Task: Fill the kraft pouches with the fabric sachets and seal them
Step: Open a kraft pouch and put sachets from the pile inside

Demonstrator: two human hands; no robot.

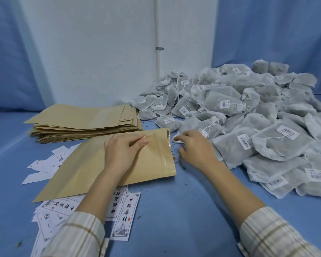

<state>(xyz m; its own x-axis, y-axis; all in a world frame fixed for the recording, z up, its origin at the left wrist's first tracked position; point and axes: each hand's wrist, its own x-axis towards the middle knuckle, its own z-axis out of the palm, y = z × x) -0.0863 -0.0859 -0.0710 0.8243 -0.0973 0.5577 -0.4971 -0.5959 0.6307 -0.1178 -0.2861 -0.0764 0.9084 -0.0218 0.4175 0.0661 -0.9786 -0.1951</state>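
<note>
Left hand [121, 151] pinches the top lip of the pouch [107, 164] lying mid-table, right hand [193, 147], fingers curled, grasps a sachet [180, 139] beside the pile [248, 115]; risk: the one-sided pinch leaves the mouth narrow, snagging the sachet.

We saw a blue cloth [174, 210] spread under everything, and blue drapes [267, 30] hung behind, on either side of a pale white wall [91, 52]. The kraft pouch [100, 167] under our left hand was plain tan-brown, the same shade as the stack of pouches [82, 121] behind it. The fabric sachets [248, 108] were grey-white, each with a small white tag printed with black barcodes. The paper labels [124, 216] were white with black characters, a thin black border and a small red seal. Our sleeves [276, 236] were cream with a tan plaid check.
</note>
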